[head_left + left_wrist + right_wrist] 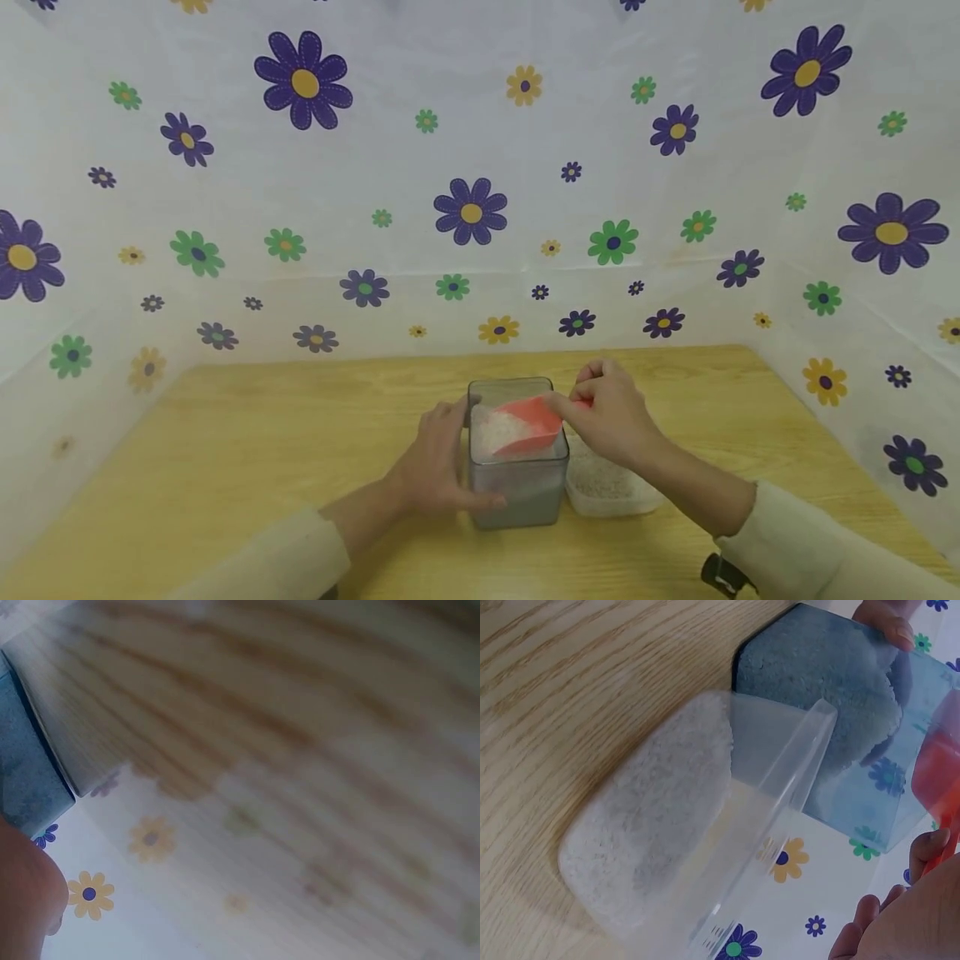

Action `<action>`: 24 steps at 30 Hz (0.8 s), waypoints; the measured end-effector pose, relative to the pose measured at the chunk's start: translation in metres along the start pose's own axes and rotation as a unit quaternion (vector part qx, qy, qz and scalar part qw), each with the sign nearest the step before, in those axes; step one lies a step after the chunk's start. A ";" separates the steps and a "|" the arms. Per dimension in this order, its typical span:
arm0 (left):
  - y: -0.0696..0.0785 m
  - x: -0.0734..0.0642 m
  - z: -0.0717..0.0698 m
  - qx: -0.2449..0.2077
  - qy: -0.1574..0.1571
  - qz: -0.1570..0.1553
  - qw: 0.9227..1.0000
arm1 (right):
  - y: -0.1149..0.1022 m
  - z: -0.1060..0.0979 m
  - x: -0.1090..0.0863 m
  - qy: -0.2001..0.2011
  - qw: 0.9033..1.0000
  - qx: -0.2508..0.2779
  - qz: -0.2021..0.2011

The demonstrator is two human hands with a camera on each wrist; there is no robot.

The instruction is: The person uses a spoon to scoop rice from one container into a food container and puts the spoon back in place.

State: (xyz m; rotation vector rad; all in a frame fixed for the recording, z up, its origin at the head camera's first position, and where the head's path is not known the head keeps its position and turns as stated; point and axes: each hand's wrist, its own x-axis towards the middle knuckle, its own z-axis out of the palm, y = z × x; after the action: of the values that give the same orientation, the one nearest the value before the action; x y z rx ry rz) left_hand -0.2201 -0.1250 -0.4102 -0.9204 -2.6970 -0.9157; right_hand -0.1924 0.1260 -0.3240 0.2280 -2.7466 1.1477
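Nearest are 2 pale beige sleeves (pixel 281 552), with a black device (pixel 722 573) at the right cuff. The left hand (pixel 433 460) grips the left side of a tall, square-mouthed, bluish-grey translucent container (pixel 517 497), its thumb across the near wall. This container stands upright on the desk and holds white, rice-like grains (pixel 491 433) below its rim. Just beside it, to the right, a low clear plastic tub (pixel 613 507) with rounded corners holds more whitish grains and sits partly under the right arm. The right hand (pixel 617 415), apart from the left, pinches the handle of a coral-red plastic scoop (pixel 546 417). The scoop's bowl lies at the container's mouth, pointing left, with grains at its lip. The light wood-grain desk (pixel 300 433) runs back to a white sheet (pixel 360 167) printed with purple, green and yellow flowers.
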 end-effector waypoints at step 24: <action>-0.001 0.000 -0.002 -0.006 0.002 0.009 1.000 | 0.036 -0.050 -0.003 0.020 0.998 0.020 0.060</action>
State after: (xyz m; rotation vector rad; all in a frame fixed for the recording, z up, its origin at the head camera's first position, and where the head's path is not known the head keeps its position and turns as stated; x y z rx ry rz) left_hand -0.2211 -0.1264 -0.4093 -0.9437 -2.6784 -0.9308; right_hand -0.1921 0.1870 -0.3156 0.0440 -2.7383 1.2227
